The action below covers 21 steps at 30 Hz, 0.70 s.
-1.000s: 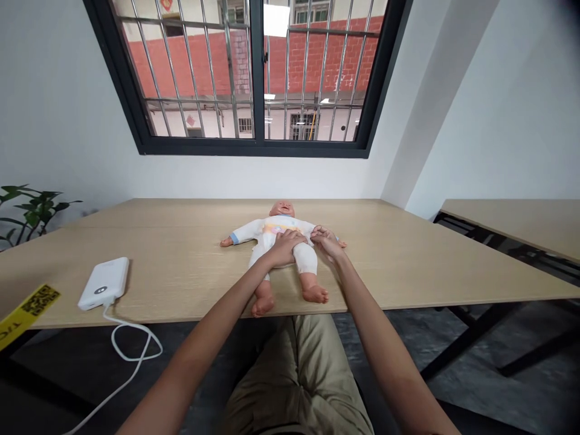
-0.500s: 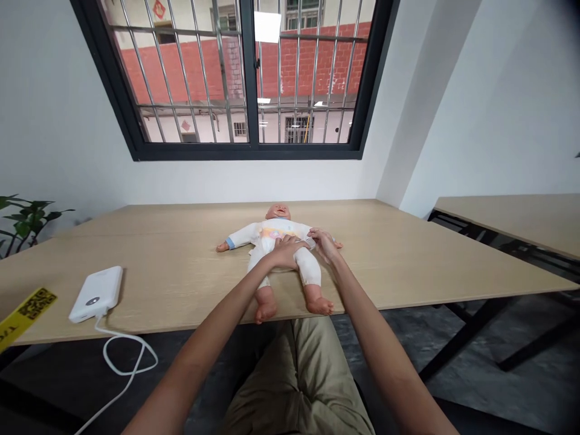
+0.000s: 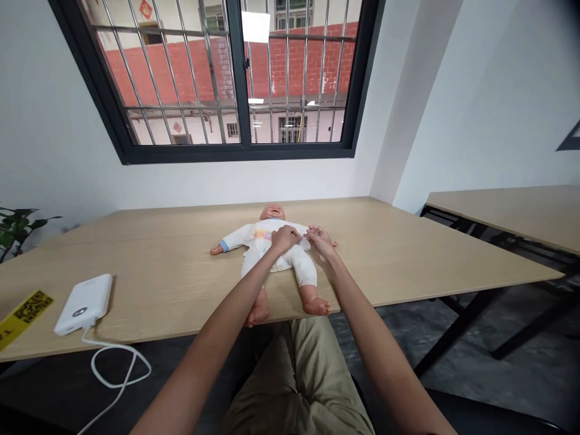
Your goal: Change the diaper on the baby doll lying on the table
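A baby doll (image 3: 254, 234) in white clothes with blue cuffs lies on its back on the wooden table (image 3: 172, 254), head toward the window and bare feet at the near edge. My left hand (image 3: 285, 237) rests over the doll's belly, its fingers curled on the white clothing. Beside it, at the doll's side on the right, my right hand (image 3: 319, 239) has bent fingers pinching a loose white edge of the clothing. The fingertips of both hands are close together and partly hidden.
A white power bank (image 3: 86, 302) with a white cable (image 3: 121, 347) lies at the left; the cable hangs over the table edge. Near it is a yellow tag (image 3: 25, 317). A plant (image 3: 18, 228) stands far left, and a second table (image 3: 512, 214) is at the right.
My left hand has moved up the doll's body and its fingers have curled in. My right hand stays at the doll's side. The whole view has shifted slightly.
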### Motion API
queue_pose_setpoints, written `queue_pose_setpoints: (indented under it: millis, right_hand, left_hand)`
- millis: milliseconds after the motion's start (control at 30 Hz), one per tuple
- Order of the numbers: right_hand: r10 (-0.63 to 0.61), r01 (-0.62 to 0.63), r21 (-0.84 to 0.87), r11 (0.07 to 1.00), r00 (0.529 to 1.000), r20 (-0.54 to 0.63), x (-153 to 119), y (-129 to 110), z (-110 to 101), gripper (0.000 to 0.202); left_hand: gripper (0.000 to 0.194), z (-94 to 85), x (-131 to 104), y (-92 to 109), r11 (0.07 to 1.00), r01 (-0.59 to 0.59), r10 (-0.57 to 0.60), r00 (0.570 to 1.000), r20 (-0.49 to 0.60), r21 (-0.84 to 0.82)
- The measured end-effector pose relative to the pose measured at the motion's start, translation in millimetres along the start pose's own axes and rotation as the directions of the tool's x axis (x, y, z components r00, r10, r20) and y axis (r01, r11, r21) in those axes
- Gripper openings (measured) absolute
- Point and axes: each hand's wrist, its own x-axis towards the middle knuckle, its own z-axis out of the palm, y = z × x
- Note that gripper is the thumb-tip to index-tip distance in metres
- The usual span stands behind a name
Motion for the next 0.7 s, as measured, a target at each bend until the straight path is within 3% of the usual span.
queue_pose_setpoints:
  millis: [167, 400, 567, 700]
  right_hand:
    - [-0.006, 0.006, -0.003, 1.000, 1.000, 0.017, 2.7, 2.8, -2.2, 0.043]
    - [0.012, -0.011, 0.027, 1.000, 0.999, -0.033, 5.8, 4.0, -6.3, 0.039]
    - [0.083, -0.073, 0.143, 0.987, 0.994, -0.066, 5.5, 3.5, -6.9, 0.042]
    - [0.087, -0.080, 0.200, 0.977, 0.996, -0.030, 3.8, 0.2, -3.5, 0.043]
  left_hand:
    - [0.011, 3.1, 0.6, -3.0, 1.000, 0.010, -0.010, 1.000, -0.012, 0.000]
    - [0.005, 6.0, -3.8, 0.3, 0.986, 0.017, -0.012, 0.999, -0.029, 0.164]
    - [0.012, 8.7, -7.7, 0.4, 0.950, -0.086, 0.124, 0.986, -0.109, 0.302]
    - [0.007, 4.8, -8.0, -6.7, 0.956, -0.146, 0.178, 0.978, -0.107, 0.254]
